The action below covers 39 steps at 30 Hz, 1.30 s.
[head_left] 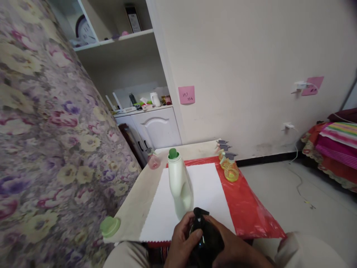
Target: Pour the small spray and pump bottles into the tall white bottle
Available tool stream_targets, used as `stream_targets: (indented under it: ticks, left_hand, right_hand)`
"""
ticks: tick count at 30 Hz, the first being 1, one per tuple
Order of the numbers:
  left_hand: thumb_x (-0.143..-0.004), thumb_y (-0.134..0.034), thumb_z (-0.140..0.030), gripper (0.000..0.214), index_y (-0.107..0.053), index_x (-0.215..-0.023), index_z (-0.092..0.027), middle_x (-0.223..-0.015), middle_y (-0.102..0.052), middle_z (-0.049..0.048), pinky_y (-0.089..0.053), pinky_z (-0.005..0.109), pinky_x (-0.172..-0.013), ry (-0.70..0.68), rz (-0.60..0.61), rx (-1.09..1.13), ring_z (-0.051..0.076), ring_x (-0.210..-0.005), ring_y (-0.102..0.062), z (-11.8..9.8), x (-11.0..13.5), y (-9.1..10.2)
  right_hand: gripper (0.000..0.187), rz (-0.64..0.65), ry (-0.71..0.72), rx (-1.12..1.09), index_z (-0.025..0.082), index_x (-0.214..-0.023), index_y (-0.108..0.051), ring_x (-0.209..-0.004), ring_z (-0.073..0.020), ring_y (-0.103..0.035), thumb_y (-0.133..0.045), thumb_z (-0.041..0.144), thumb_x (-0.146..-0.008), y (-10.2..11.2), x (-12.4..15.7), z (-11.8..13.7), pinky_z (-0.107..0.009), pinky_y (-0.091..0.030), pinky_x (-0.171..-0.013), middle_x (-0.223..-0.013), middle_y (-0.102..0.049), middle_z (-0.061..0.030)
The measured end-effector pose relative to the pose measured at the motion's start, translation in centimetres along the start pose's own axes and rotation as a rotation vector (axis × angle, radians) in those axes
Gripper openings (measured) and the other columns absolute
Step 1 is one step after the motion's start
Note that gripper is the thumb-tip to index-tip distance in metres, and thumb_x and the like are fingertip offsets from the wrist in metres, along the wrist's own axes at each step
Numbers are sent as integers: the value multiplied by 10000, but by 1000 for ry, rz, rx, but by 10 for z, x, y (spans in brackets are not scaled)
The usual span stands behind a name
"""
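A dark spray bottle [205, 238] with a black nozzle sits at the near edge of the table, held by both hands. My left hand [181, 242] wraps its fingers round the bottle's left side, thumb on the front. My right hand [237, 249] grips it from the right. Just behind stands a white plastic jug [180, 182] with an open green neck, upright on a white sheet [206, 193]. Its green cap [110, 226] lies apart at the table's near left corner.
A red plastic sheet [251, 212] covers the table's right part. Yellow spray bottles [229, 165] stand at the far right, a pink one [153, 159] at the far left. A flowered curtain [50, 141] hangs close on the left. A bed [334, 149] is far right.
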State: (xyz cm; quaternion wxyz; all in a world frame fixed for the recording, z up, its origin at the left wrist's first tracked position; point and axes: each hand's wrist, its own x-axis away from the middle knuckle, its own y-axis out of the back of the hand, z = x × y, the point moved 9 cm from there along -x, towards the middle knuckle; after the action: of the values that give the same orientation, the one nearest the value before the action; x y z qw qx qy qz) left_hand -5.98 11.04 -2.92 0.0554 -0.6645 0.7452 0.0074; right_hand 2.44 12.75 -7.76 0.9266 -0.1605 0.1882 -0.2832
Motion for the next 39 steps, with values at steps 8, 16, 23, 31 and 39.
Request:
stream_targets:
  ticks: [8,16,23,31,39]
  left_hand:
    - [-754,-717,-401,458,-603,-1152,-206,-1058,-677,85,-455,327,-862,-10,-17,-13,252,-998,-601,1,0,-1]
    - [-707,-756,-392,508,-600,-1157,-215,-1043,-674,77,-468,336,-849,13,-73,13,262,-996,-603,6,0,5]
    - [-741,-730,-384,387,-638,-1067,-196,-1001,-688,77,-479,339,-828,26,-77,21,264,-974,-620,3,2,7]
    - [-677,-796,-304,364,-647,-997,-212,-935,-696,33,-471,265,-801,-45,-299,18,202,-912,-628,-29,6,26]
    - [-653,-808,-281,365,-677,-981,-189,-928,-691,48,-477,285,-830,-133,-366,-124,218,-900,-626,-67,18,29]
  right_hand:
    - [1127,-4,-22,42,247,-1344,-463,-1270,-337,-451,-951,289,-329,0,1,0,-459,-361,-1053,-1333,-534,-80]
    - [1168,-15,-31,80,260,-1379,-442,-1346,-363,-374,-955,266,-330,3,3,0,-484,-327,-1094,-1396,-506,-90]
    - [1210,-13,-31,149,284,-1418,-390,-1382,-354,-324,-954,275,-348,7,4,-3,-493,-257,-1134,-1448,-456,-87]
    - [998,-56,-92,240,245,-1279,-485,-1168,-315,-522,-927,271,-385,13,5,-9,-445,-412,-989,-1234,-586,-52]
    - [942,-53,-92,259,241,-1252,-492,-1154,-310,-520,-910,256,-408,13,7,-7,-420,-430,-945,-1235,-582,-42]
